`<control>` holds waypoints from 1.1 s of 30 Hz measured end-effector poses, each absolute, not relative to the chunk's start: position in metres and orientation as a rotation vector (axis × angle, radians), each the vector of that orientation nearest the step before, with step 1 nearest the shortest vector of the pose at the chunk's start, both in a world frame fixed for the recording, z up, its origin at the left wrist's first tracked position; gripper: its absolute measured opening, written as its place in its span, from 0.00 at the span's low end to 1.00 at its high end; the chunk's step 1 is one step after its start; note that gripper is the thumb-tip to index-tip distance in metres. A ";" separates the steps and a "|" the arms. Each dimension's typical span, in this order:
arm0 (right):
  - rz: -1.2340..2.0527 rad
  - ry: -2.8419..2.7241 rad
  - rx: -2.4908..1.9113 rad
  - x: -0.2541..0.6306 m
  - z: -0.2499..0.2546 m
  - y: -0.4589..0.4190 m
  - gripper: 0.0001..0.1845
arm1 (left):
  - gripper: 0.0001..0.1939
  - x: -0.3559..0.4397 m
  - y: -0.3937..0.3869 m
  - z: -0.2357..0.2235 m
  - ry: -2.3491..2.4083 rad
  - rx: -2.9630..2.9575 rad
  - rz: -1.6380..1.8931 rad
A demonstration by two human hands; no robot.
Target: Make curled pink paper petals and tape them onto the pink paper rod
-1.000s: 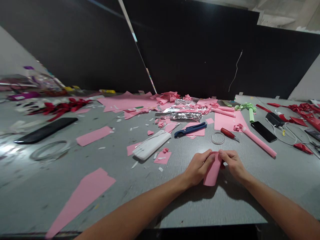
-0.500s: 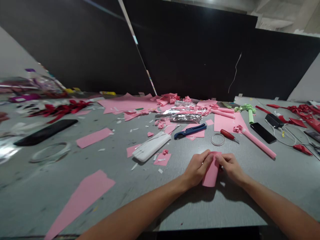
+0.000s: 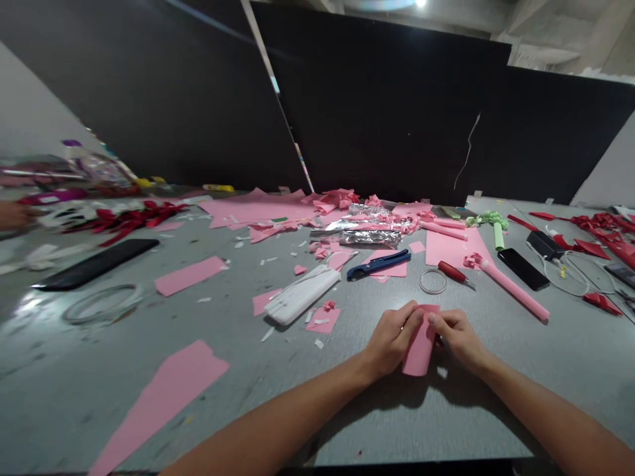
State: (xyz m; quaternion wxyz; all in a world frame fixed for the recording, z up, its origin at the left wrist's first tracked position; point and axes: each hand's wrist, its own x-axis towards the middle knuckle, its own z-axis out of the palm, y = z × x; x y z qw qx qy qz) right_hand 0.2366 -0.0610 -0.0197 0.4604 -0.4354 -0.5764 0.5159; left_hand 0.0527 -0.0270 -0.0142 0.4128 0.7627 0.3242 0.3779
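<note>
A small pink paper piece [image 3: 419,345] lies on the grey table [image 3: 248,396] between my two hands. My left hand [image 3: 391,338] pinches its left edge with curled fingers. My right hand [image 3: 457,334] pinches its right edge, fingertips pressed on the paper near the top. Just beyond the hands lie a clear tape ring [image 3: 432,281], a red-handled knife [image 3: 454,272] and blue-handled scissors [image 3: 378,264]. A pink rolled paper stem [image 3: 510,287] lies to the right.
A white pouch [image 3: 302,293], pink paper scraps [image 3: 188,275], foil [image 3: 370,236] and a large pink offcut [image 3: 163,396] litter the table. A black phone [image 3: 523,269], cables and red paper [image 3: 600,225] sit at right. Another person's hand [image 3: 12,215] shows at far left.
My hands and the pink piece have stayed nearly in place; the fingers shifted slightly along its top edge. The view tilted a little, and another person's hand appeared at far left.
</note>
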 end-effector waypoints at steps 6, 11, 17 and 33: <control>1.296 -1.444 -1.076 0.234 -0.019 -0.063 0.43 | 0.25 0.053 -0.026 -0.014 0.823 1.911 0.965; 1.258 -1.444 -1.082 0.233 -0.019 -0.063 0.43 | 0.26 0.054 -0.028 -0.013 0.844 1.914 0.979; 1.244 -1.472 -1.081 0.234 -0.019 -0.062 0.43 | 0.27 0.054 -0.029 -0.012 0.840 1.911 0.982; 1.281 -1.544 -1.083 0.237 -0.022 -0.064 0.43 | 0.23 0.053 -0.027 -0.013 0.850 1.882 1.032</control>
